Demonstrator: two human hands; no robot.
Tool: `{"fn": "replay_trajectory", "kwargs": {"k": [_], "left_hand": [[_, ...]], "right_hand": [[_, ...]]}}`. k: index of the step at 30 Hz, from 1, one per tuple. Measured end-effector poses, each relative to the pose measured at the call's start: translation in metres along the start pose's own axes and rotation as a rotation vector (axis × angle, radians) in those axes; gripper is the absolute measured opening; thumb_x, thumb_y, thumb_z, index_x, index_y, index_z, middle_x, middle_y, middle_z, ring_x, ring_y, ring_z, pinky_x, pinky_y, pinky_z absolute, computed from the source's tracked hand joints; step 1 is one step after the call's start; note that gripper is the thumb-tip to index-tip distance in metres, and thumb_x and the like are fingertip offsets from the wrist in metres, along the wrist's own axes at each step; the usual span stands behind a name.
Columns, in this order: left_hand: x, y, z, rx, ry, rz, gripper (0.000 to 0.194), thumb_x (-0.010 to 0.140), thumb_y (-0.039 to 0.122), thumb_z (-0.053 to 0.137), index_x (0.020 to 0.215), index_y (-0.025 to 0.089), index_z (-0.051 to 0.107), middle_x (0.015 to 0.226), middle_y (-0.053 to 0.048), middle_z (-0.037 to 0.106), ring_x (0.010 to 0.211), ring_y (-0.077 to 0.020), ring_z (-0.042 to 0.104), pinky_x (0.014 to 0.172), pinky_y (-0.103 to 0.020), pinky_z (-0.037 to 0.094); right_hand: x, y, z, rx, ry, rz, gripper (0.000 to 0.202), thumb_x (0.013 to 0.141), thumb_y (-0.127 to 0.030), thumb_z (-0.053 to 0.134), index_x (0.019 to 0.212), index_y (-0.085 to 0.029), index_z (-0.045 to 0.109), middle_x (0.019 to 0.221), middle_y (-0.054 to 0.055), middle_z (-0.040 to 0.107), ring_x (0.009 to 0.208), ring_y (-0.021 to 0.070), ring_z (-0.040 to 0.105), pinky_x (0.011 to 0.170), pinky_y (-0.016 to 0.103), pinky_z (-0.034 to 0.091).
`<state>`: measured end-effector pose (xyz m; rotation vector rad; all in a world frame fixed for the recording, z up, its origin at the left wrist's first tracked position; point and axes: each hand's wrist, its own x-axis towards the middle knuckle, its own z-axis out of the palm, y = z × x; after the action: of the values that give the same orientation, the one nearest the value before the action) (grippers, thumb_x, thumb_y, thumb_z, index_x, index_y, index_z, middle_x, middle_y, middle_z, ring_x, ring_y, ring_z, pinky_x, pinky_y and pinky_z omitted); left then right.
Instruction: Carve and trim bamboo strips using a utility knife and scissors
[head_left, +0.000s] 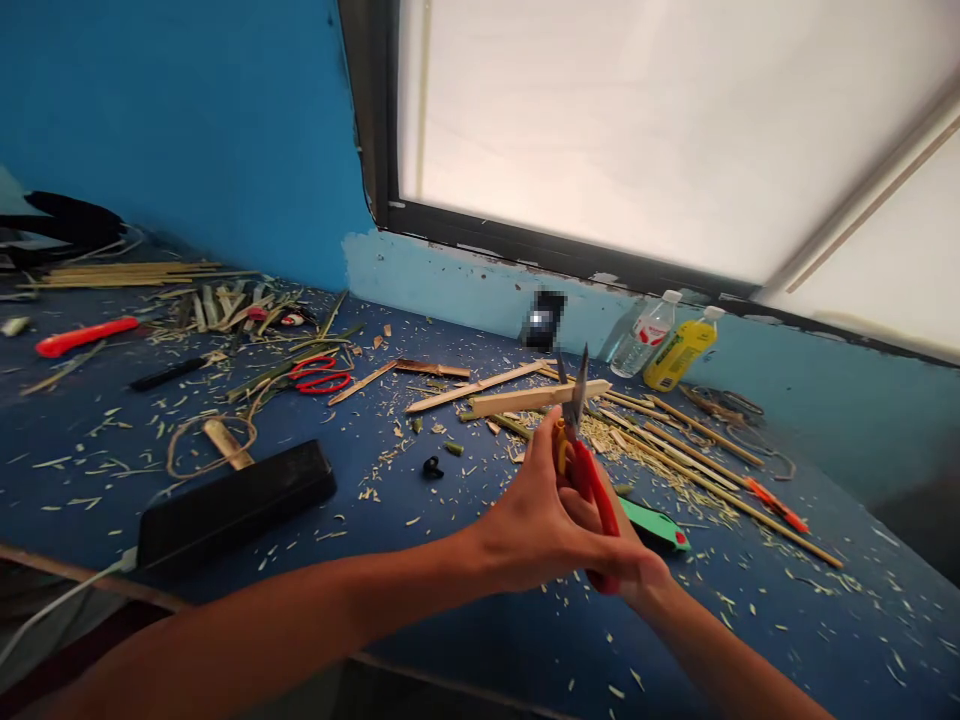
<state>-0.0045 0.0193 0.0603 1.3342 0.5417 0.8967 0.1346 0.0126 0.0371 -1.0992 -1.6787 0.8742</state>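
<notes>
A pair of red-handled shears [592,480] stands blades up in front of me, its pointed metal blades spread a little apart. My left hand [525,520] is closed around the handles from the left, its thumb lying across the lower red part. A small yellow piece shows beside its fingertips. My right hand [634,560] comes in from the lower right behind the left and also grips the handles; most of its fingers are hidden. Just beyond the blades lies a flat pale bamboo strip [525,398]. A green and black object [654,524] lies partly behind my right hand.
Shavings cover the blue table [465,560]. Thin bamboo sticks [690,465] and an orange cutter [780,505] lie right, two bottles [649,340] by the wall. Red-handled scissors [322,376], a black case-like block [236,505] and an orange-red tool [86,336] lie left.
</notes>
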Motion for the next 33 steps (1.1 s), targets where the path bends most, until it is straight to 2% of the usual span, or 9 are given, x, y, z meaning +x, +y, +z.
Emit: {"fn": "replay_trajectory", "kwargs": {"k": [5,10,13,15,19,23,27,30,33], "left_hand": [[-0.001,-0.005,-0.002,0.045,0.022,0.008,0.107,0.051,0.014,0.091,0.143,0.023,0.037,0.11,-0.005,0.061,0.093,-0.0276,0.067,0.08,-0.046,0.06],[-0.006,-0.01,0.0,0.027,0.001,0.007,0.089,0.058,0.016,0.083,0.132,0.026,0.035,0.087,0.007,0.053,0.053,-0.0079,0.053,0.046,-0.023,0.05],[-0.006,-0.01,-0.001,0.053,-0.029,0.035,0.091,0.059,0.02,0.083,0.135,0.026,0.034,0.091,0.004,0.055,0.056,-0.0101,0.055,0.049,-0.026,0.053],[-0.003,-0.006,-0.007,0.092,-0.05,0.086,0.098,0.05,0.021,0.089,0.135,0.026,0.04,0.108,-0.004,0.058,0.074,-0.0189,0.065,0.07,-0.04,0.061],[0.007,0.006,-0.035,0.365,-0.258,0.192,0.107,0.043,0.025,0.101,0.139,0.023,0.052,0.132,-0.011,0.059,0.124,-0.0384,0.056,0.116,-0.058,0.034],[0.018,0.014,-0.071,0.357,-0.172,0.126,0.033,0.097,0.038,0.068,0.123,0.019,0.065,0.122,-0.01,0.067,0.111,-0.0274,0.065,0.099,-0.049,0.051],[0.013,0.026,-0.083,0.286,-0.221,-0.017,0.048,0.106,0.056,0.041,0.107,0.015,0.065,0.094,-0.005,0.07,0.074,-0.0187,0.069,0.071,-0.038,0.058],[0.0,0.035,-0.075,0.345,-0.329,-0.01,0.041,0.105,0.045,0.037,0.113,0.014,0.063,0.096,-0.008,0.07,0.082,-0.0209,0.069,0.077,-0.038,0.057],[-0.009,0.035,-0.066,0.527,-0.279,0.042,0.029,0.103,0.036,0.047,0.117,0.015,0.061,0.084,-0.001,0.061,0.071,-0.0165,0.057,0.066,-0.029,0.047]], "right_hand": [[-0.001,-0.002,0.012,0.113,-0.021,0.048,0.036,0.083,-0.057,0.06,0.098,-0.027,0.048,0.078,-0.003,0.047,0.063,0.0142,0.044,0.052,0.028,0.044],[-0.001,-0.005,0.019,0.126,-0.038,0.051,0.025,0.086,-0.046,0.058,0.095,-0.026,0.046,0.076,-0.005,0.043,0.063,0.012,0.037,0.052,0.025,0.039],[-0.001,-0.007,0.02,0.106,-0.039,0.041,0.023,0.09,-0.045,0.052,0.098,-0.025,0.043,0.076,-0.006,0.04,0.062,0.0117,0.036,0.05,0.025,0.037],[-0.002,-0.012,0.013,0.067,-0.047,0.014,0.025,0.089,-0.044,0.054,0.102,-0.026,0.043,0.077,-0.006,0.043,0.063,0.0127,0.039,0.052,0.026,0.039],[-0.009,-0.02,-0.018,-0.095,-0.084,-0.047,0.033,0.077,-0.031,0.068,0.099,-0.026,0.044,0.072,-0.008,0.044,0.062,0.0126,0.037,0.054,0.025,0.037],[-0.009,-0.015,-0.049,-0.253,-0.081,-0.04,0.032,0.076,-0.022,0.071,0.093,-0.026,0.044,0.07,-0.009,0.04,0.059,0.0114,0.029,0.05,0.023,0.033],[-0.008,0.001,-0.06,-0.365,-0.06,-0.032,0.028,0.082,-0.028,0.071,0.091,-0.026,0.045,0.071,-0.007,0.043,0.06,0.0123,0.033,0.052,0.024,0.035],[-0.012,0.009,-0.057,-0.489,-0.11,-0.008,0.026,0.087,-0.036,0.067,0.097,-0.027,0.044,0.07,-0.007,0.049,0.058,0.0128,0.04,0.052,0.025,0.039],[-0.017,0.006,-0.049,-0.546,-0.146,-0.006,0.029,0.087,-0.035,0.066,0.102,-0.027,0.042,0.076,-0.005,0.058,0.06,0.0141,0.052,0.055,0.027,0.044]]}}
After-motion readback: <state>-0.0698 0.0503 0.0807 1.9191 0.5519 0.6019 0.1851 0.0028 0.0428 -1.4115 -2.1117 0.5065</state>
